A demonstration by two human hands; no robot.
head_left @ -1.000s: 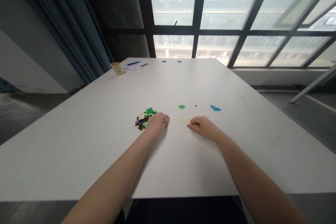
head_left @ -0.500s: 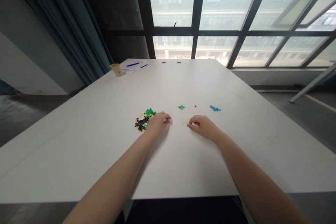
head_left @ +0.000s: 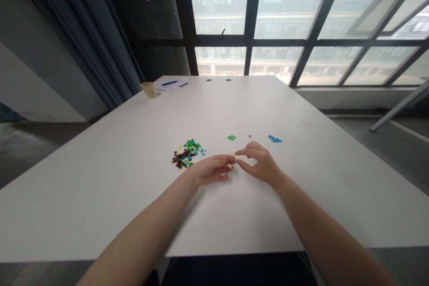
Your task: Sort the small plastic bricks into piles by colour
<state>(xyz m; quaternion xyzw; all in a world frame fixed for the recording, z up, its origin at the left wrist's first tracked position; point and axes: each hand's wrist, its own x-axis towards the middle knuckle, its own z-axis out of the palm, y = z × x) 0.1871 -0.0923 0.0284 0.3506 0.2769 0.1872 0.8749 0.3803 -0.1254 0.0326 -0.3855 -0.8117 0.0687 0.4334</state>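
Observation:
My left hand [head_left: 214,169] is raised over the table's middle, its fingers closed on a small pale yellow building brick [head_left: 229,165]. My right hand [head_left: 259,161] meets it fingertip to fingertip. Its thumb and index finger pinch at a pale yellow piece between the two hands, partly hidden by the fingers. More pale yellow bricks lie behind the fingertips, mostly covered. Left of my left hand spreads a mixed pile of small bricks [head_left: 183,155] in dark brown, green, blue and yellow.
Beyond my hands lie a small green group of bricks [head_left: 231,137], one red brick [head_left: 250,136] and a row of blue bricks [head_left: 275,139]. A paper cup [head_left: 149,90] stands at the far left beside papers [head_left: 164,87] with a blue pen [head_left: 170,82] on them.
My left hand has moved right and turned, away from the pile, to meet my right hand. The right hand has shifted slightly left, and the fingertips now come together over the pale yellow bricks.

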